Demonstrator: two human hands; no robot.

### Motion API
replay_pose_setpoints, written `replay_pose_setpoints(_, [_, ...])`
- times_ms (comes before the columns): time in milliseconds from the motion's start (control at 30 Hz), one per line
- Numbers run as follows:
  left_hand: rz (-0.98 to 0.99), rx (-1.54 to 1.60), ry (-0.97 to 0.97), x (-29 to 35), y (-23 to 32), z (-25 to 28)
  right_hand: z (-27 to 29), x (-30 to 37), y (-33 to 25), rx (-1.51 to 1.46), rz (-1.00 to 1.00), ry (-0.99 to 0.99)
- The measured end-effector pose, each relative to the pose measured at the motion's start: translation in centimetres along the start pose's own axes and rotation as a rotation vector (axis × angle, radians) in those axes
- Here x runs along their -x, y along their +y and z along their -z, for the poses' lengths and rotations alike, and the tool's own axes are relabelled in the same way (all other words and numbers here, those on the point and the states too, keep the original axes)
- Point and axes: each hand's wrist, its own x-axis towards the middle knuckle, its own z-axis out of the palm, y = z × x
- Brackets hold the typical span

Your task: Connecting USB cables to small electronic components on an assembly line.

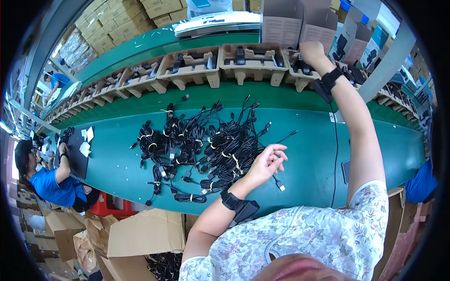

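Note:
A pile of black USB cables (225,145), bundled with pale ties, spreads over the green table. At its right edge hovers my left hand (268,165), fingers loosely bent and apart, with nothing in them. One cable plug (280,185) lies just below that hand. My right arm stretches far forward, and my right hand (313,52) is curled over a brown moulded tray (300,77) in the row. Its fingertips are turned away, so what they hold cannot be made out. Dark parts show inside that tray and the neighbouring tray (253,69).
Standing printed boxes (281,28) and a metal post (391,58) flank my right arm. A thin black cord (336,154) crosses the table. Far left, a person in blue (54,185) works at the same table. An open carton (145,232) stands below the near edge.

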Motion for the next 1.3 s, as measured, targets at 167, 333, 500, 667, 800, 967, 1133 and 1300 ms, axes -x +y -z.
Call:
replay_pose_setpoints(167, [0.010,0.008,0.003,0.1,0.1,0.1,-0.1,-1.3,-1.3,0.330,0.002,0.064])
replay_pose_setpoints(333, [0.019,-0.001,-0.006,-0.1,-0.2,0.4,-0.4,-1.7,-1.8,0.381,0.184,0.020])
replay_pose_setpoints(500, [0.038,0.001,-0.006,0.1,0.1,0.1,-2.2,-2.5,-3.1,0.270,0.157,-0.165])
replay_pose_setpoints(667, [0.030,0.021,-0.004,-0.1,0.3,-0.1,-5.1,-1.6,-3.1,-0.245,-0.211,-0.076])
replay_pose_setpoints(800, [0.032,0.007,-0.016,0.0,0.2,-0.5,-6.5,-0.5,-2.8,-0.513,-0.403,0.069])
replay_pose_setpoints(967, [0.027,0.011,-0.002,-0.1,0.2,-0.1,-7.3,0.1,-1.1,-0.796,-0.347,0.151])
replay_pose_setpoints(1133, [0.060,0.005,-0.001,-0.1,0.5,-0.3,-9.4,-1.2,-0.7,-0.800,-0.599,0.198])
replay_pose_setpoints(1300, [0.070,-0.020,-0.003,-0.1,0.6,-0.4,-8.0,0.8,-1.1,-0.432,-0.312,0.242])
